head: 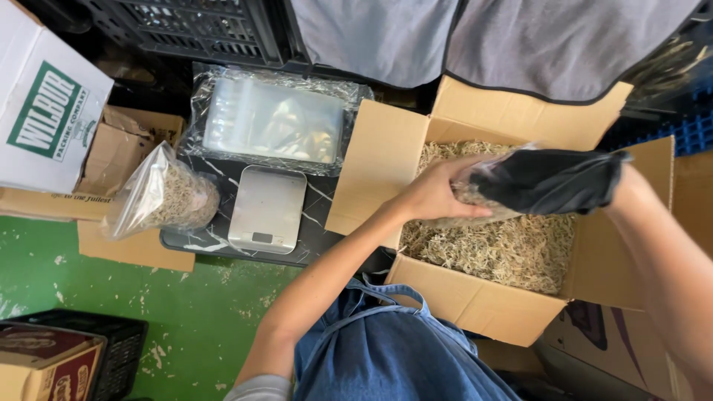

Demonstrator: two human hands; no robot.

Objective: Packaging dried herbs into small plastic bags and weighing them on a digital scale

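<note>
While your left hand grips the clear bag by its near end, your right hand, in a black glove, is pushed into the bag's mouth; its fingers are hidden, so you cannot tell their grip. Just beneath both lies the dried straw-like stuff filling the open cardboard box. Well off to the left stand a small scale and a filled bag.

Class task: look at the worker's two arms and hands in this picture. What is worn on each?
The left hand is bare, and its arm shows only a short grey sleeve at the shoulder. The right hand wears a black glove; its forearm is uncovered.
</note>
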